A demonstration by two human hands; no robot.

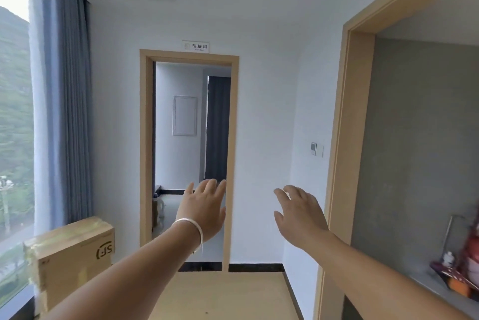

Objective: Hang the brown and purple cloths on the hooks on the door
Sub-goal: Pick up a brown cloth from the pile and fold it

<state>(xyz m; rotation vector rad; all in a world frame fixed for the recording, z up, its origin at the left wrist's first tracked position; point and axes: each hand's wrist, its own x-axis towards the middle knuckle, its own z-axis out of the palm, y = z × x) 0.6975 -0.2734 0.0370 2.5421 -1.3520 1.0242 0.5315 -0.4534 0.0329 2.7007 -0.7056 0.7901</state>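
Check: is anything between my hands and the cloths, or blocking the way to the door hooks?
Cannot say: no cloths, hooks or door leaf are in view. Both hands, left and right, are open and empty, raised before an open doorway. A cardboard box sits aside, lower left.

- Tall rectangular doorway with a tan wooden frame (146, 151): upright, standing open, set in the wall directly below the small white wall sign (195, 46).
- Opening: shows a pale-floored room beyond, below the sign.

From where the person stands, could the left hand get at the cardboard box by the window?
Probably yes. The left hand is open and empty, held out ahead, and the cardboard box sits low beside that forearm with nothing between them.
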